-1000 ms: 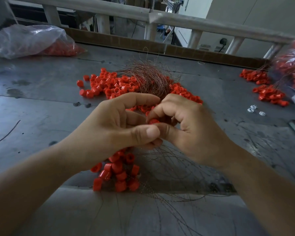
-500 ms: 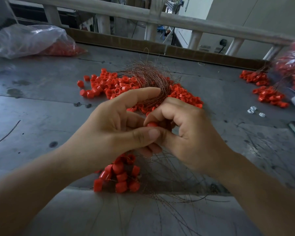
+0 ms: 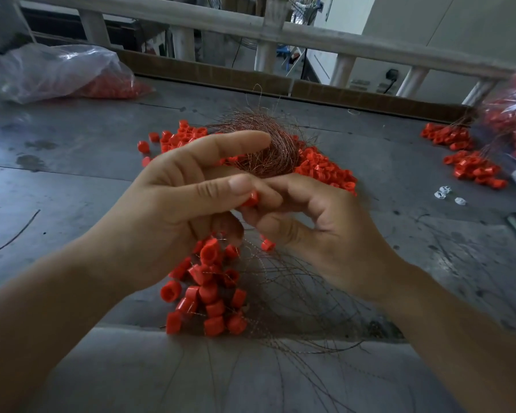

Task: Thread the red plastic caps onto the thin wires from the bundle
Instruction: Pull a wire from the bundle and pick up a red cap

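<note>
fingers of l hand + r hand both clamp 1 red cap | wire bundle behind

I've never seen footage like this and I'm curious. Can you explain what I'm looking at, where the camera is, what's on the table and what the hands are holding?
There is no machine here. A person works with two bare hands, and one camera worn on the head looks forward and down at them. The left hand and right hand meet on one red cap: the left thumb presses on it while the right fingers pinch it. Behind them, on the grey table, a wire bundle lies among loose caps. Below the hands is a cluster of caps that seem strung on thin wires. A plastic bag holding more red pieces sits far left.
</note>
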